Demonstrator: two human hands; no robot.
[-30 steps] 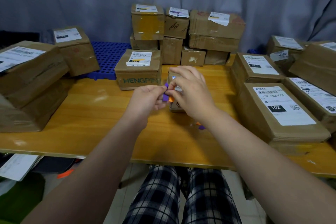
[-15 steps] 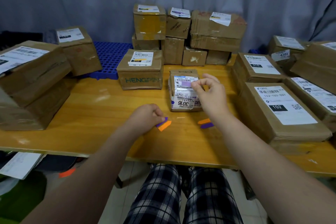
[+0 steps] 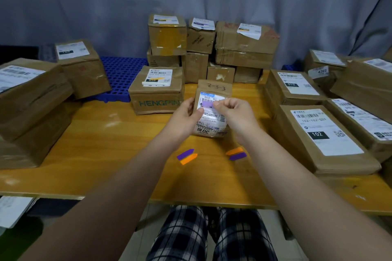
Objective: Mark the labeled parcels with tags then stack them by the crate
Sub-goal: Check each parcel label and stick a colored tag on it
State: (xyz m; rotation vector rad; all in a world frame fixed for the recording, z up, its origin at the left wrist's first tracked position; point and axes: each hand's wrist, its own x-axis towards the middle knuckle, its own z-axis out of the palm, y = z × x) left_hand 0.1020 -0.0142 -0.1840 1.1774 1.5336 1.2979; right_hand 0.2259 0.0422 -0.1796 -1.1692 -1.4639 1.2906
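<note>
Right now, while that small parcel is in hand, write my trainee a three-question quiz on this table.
1. Fill in: the stuck tag on the small parcel is coloured ___.
2. How many loose tags lie on the table? A two, B four, C six.
3. True or false: neither hand touches the small parcel.
Key: 1 purple. 2 B. 3 false: the left hand grips its edge and the right hand is at its label.
</note>
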